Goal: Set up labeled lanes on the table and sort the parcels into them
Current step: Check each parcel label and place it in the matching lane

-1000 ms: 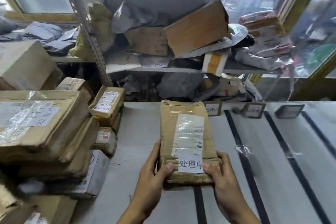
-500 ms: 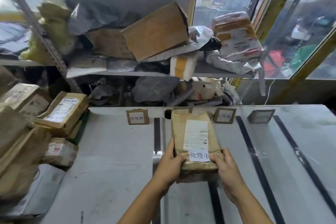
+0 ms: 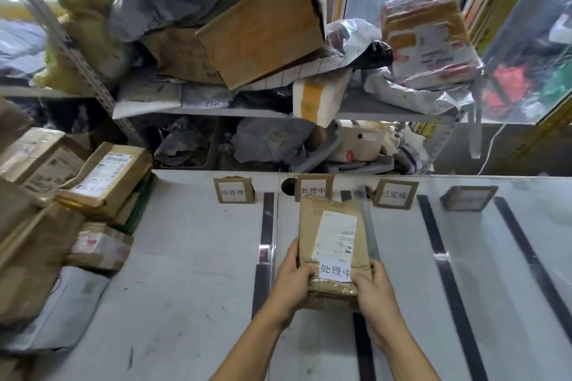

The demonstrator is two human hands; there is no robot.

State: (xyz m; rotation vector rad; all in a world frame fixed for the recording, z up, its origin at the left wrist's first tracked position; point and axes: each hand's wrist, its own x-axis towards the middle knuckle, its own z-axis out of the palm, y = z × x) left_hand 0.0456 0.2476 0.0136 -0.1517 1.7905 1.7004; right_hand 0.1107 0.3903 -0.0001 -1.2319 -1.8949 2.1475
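From the head view we see both hands gripping one parcel (image 3: pixel 334 244) by its near end; the left hand (image 3: pixel 292 283) curls round its left edge with the thumb on top, and the right hand (image 3: pixel 373 291) curls round its right edge, thumb on the white slip (image 3: pixel 335 271) that reads 处理中; we cannot tell whether the parcel's underside touches the tabletop (image 3: pixel 192 257). The parcel lies lengthwise in the second lane from the left, between two dark tape lines (image 3: pixel 266 226), its far end just beside the 处理中 sign (image 3: pixel 313 187) at the table's far edge; the 待处理 sign (image 3: pixel 233 190) stands to the left of it, the 已完成 sign (image 3: pixel 394 194) to the right, and a fourth sign (image 3: pixel 467 197), too blurred to read, further right. A stack of parcels (image 3: pixel 102 179) crowds the table's left edge; behind the far edge a shelf (image 3: pixel 387 114) carries boxes and bags.
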